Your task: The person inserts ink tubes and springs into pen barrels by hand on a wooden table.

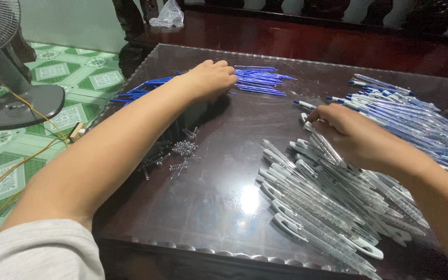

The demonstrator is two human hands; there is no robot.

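My left hand (pixel 211 78) reaches across the dark glass-topped table (pixel 219 202) and rests, fingers curled, on a spread of thin blue pen refills (pixel 257 80) at the far side. Whether it grips a refill is hidden by the fingers. My right hand (pixel 346 132) lies on a large heap of clear plastic pen barrels with white clips (pixel 322 202) and pinches one barrel (pixel 323 147) between thumb and fingers. A pile of assembled blue-and-white pens (pixel 416 114) lies to the right of it.
Several small metal springs (pixel 175 153) are scattered on the table under my left forearm. A standing fan (pixel 6 62) with a yellow cord (pixel 24 161) is on the green tiled floor at left. Dark wooden furniture and a clear plastic bag (pixel 168 15) stand behind the table.
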